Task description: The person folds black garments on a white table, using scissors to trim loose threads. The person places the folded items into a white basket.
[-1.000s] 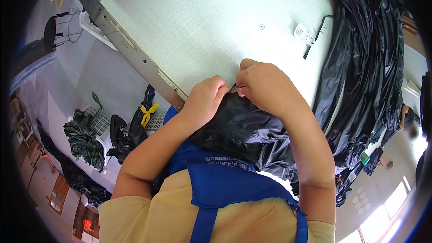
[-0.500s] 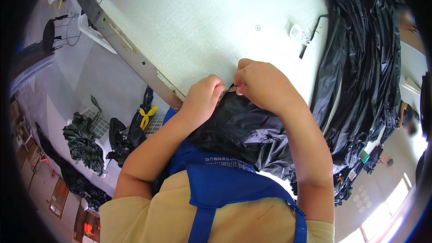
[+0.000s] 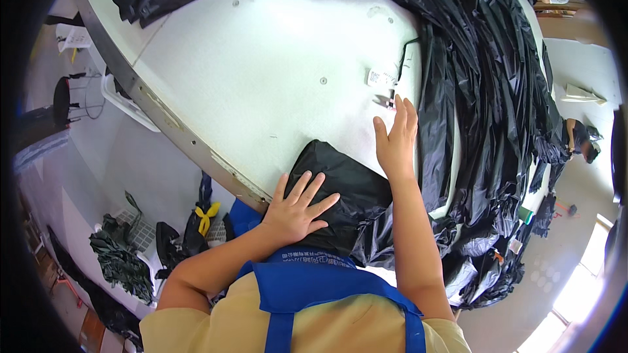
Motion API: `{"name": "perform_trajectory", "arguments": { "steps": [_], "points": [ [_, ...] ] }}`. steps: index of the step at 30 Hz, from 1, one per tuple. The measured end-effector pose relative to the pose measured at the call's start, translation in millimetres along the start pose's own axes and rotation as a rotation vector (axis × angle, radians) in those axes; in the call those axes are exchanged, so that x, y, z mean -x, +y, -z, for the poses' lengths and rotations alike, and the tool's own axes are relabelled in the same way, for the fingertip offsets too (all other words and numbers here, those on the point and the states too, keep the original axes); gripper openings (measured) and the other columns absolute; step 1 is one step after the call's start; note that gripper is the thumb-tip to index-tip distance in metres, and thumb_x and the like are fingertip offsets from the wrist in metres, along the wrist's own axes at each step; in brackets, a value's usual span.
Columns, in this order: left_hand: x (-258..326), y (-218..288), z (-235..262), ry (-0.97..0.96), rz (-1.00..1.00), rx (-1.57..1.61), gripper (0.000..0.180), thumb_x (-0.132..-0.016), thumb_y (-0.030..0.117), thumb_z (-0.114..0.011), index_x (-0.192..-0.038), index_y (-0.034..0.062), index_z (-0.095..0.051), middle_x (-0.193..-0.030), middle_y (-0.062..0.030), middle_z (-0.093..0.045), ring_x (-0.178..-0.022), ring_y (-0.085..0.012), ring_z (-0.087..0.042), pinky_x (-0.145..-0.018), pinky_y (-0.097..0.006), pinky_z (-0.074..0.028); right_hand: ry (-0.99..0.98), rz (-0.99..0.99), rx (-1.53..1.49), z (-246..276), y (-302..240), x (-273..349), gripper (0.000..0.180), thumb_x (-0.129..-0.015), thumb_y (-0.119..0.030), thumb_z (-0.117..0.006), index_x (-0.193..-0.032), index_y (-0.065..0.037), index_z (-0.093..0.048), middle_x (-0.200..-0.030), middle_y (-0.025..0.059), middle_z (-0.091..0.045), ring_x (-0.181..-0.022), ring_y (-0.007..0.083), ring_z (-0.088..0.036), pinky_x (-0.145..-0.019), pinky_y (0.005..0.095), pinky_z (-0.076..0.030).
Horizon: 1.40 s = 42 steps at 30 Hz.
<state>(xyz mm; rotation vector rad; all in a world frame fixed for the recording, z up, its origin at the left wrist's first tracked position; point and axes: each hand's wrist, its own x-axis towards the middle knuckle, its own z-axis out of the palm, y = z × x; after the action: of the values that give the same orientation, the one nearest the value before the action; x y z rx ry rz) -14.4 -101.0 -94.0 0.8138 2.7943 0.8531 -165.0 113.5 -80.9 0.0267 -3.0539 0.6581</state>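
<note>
The white worktop [image 3: 242, 72] curves past me; a black plastic sheet [image 3: 350, 176] lies at its near edge beneath the left hand [image 3: 291, 216], grip splayed, pressing only; the right hand's [image 3: 397, 147] grip gapes, seemingly empty, near a white label [image 3: 381, 79]; slick film might slide off should that palm lift.

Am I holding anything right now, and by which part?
Nothing is held: your left hand lies spread on the black plastic; your right hand is open, near the white tag.
</note>
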Motion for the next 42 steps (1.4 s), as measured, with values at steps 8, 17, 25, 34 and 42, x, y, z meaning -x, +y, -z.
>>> {"name": "perform_trajectory", "arguments": {
  "steps": [8,17,25,34,42],
  "points": [
    [4,-9,9,-0.038,0.014,0.177,0.066,-0.081,0.046,-0.065,-0.14,0.0235,-0.045,-0.15,-0.0166,-0.033,-0.136,-0.0363,-0.033,-0.105,-0.057,-0.029,-0.167,0.121,-0.208,22,-80,107,0.069,-0.085,-0.023,-0.065,-0.142,0.001,-0.032,-0.147,0.0302,-0.023,-0.137,0.0491,-0.02,-0.111,0.0568,-0.017],
    [-104,-259,256,1.329,1.016,0.561,0.107,-0.07,0.05,-0.081,-0.145,-0.0014,-0.024,-0.144,-0.0223,-0.031,-0.13,-0.0355,-0.034,-0.108,-0.048,-0.034,-0.225,0.133,0.072,-19,-62,154,0.071,-0.082,-0.036,-0.065,-0.14,-0.003,-0.039,-0.15,0.0229,-0.026,-0.141,0.046,-0.015,-0.113,0.0585,-0.011],
    [-134,-286,257,1.375,1.126,1.437,0.066,-0.071,0.02,-0.086,-0.123,0.004,-0.047,-0.115,-0.0138,-0.052,-0.097,-0.0257,-0.054,-0.078,-0.042,-0.051,-0.198,0.107,0.056,-16,-62,152,0.071,-0.081,-0.036,-0.066,-0.139,-0.004,-0.04,-0.149,0.0217,-0.028,-0.141,0.0438,-0.016,-0.114,0.057,-0.012],
    [-102,-259,241,1.055,0.619,1.725,0.048,-0.08,0.008,-0.073,-0.122,0.0086,-0.051,-0.112,-0.0077,-0.057,-0.098,-0.0212,-0.057,-0.083,-0.035,-0.049,-0.19,0.127,0.058,-17,-63,150,0.071,-0.081,-0.035,-0.066,-0.14,-0.005,-0.039,-0.148,0.0202,-0.029,-0.141,0.0423,-0.018,-0.114,0.0558,-0.013],
    [-26,-12,287,0.311,0.482,0.582,0.035,-0.078,0.024,-0.07,-0.097,-0.0021,-0.056,-0.081,-0.0197,-0.063,-0.071,-0.0294,-0.065,-0.066,-0.039,-0.052,-0.239,0.031,-0.772,50,-100,122,0.092,-0.082,-0.053,-0.065,-0.146,-0.001,-0.024,-0.145,0.0233,-0.035,-0.132,0.0378,-0.037,-0.108,0.0471,-0.03]
  ]
}}
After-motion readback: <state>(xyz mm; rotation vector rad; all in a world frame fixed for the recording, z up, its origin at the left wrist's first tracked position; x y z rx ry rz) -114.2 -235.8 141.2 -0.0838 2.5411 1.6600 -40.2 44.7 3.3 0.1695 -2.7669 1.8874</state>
